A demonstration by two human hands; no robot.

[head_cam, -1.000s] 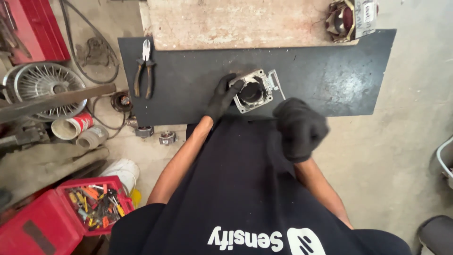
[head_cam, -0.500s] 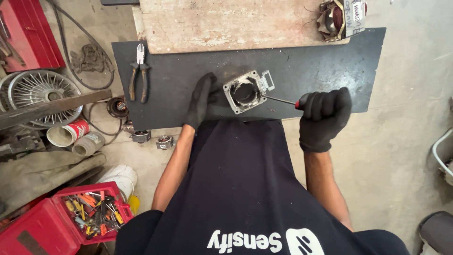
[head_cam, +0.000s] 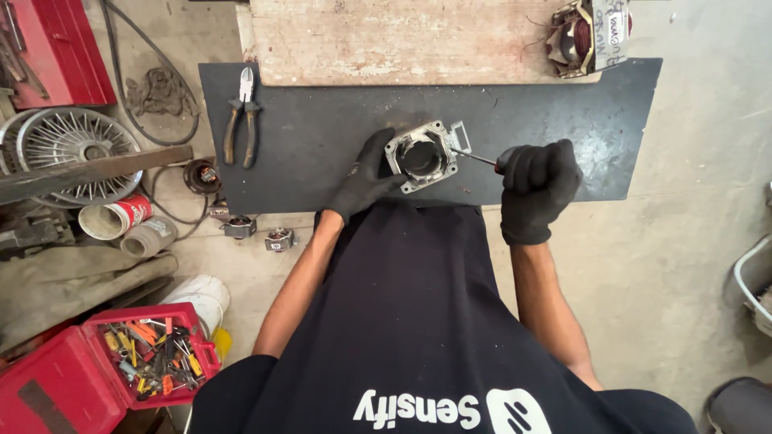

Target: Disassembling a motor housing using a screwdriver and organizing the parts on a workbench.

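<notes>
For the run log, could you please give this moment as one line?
left hand: steadies metal housing | right hand: holds screwdriver, tip at housing | on dark mat

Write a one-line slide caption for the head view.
Gloved left hand steadies a square metal housing on a dark mat while the right hand holds a screwdriver to it.

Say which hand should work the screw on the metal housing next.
Right hand, probably: it grips the screwdriver, tip at the metal housing. Left hand steadies it.
</notes>
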